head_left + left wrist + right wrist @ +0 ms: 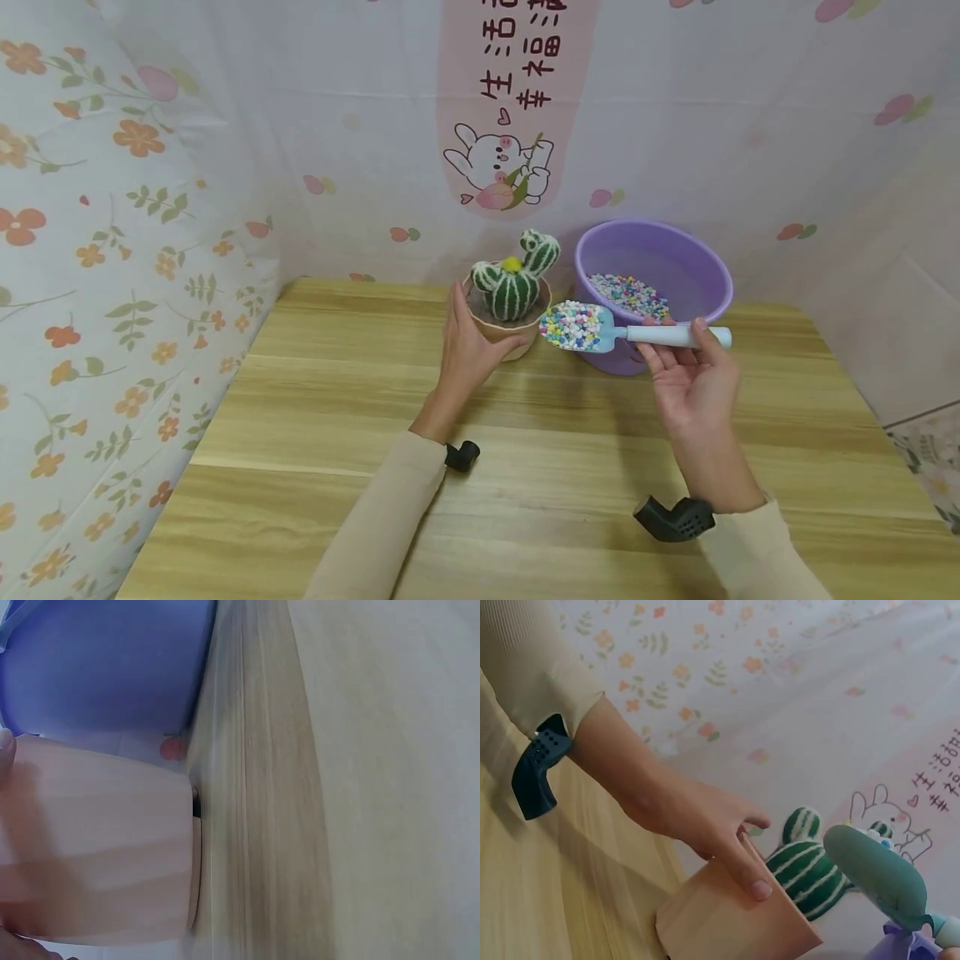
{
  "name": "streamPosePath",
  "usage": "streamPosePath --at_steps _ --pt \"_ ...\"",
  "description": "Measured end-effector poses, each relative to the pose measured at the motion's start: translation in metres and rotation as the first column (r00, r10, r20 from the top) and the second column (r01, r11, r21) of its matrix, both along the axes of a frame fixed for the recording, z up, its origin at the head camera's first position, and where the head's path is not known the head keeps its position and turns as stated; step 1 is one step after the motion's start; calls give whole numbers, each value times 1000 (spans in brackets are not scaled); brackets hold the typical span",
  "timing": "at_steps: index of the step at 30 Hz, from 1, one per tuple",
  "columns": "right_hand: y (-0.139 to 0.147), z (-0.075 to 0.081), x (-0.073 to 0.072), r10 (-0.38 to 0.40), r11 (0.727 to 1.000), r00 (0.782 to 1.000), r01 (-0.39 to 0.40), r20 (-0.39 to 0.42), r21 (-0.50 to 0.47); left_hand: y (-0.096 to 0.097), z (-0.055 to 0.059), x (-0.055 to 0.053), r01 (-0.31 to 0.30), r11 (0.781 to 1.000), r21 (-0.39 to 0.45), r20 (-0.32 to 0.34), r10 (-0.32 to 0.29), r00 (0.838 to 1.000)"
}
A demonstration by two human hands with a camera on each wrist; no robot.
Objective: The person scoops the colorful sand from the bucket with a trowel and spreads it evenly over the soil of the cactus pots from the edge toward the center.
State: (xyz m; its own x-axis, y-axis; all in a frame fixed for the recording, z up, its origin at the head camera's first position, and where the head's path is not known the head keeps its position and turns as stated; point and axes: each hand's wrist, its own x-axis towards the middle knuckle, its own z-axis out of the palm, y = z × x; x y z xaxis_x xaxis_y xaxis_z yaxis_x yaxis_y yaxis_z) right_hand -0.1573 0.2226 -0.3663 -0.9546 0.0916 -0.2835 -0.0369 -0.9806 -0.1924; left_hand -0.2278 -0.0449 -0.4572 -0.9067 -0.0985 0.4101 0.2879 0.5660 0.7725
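Observation:
A green knitted cactus (512, 292) with white stripes and a yellow top stands in a peach flower pot (105, 847) on the table. My left hand (468, 346) grips the pot by its side, thumb across the front and fingers round the left. In my right hand (693, 379) is the white handle of a light blue scoop (609, 329), pinched between thumb and fingers. Small multicoloured beads (573, 325) heap the scoop's blade. Its tip is level with the pot's right rim, and the right wrist view shows the blade's underside (877, 874) beside the cactus.
Right of the pot stands a purple bucket (712, 267), partly behind the scoop, with more coloured beads (630, 293) inside. The wooden table (525, 500) meets a printed cloth backdrop (360, 167) behind, and a flowered cloth (97, 333) hangs at the left.

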Motion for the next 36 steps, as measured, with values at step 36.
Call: streamPosePath --at_steps 36 --pt "-14 -16 4 -12 997 1000 14 -28 80 8 -2 31 0 988 153 71 -11 997"
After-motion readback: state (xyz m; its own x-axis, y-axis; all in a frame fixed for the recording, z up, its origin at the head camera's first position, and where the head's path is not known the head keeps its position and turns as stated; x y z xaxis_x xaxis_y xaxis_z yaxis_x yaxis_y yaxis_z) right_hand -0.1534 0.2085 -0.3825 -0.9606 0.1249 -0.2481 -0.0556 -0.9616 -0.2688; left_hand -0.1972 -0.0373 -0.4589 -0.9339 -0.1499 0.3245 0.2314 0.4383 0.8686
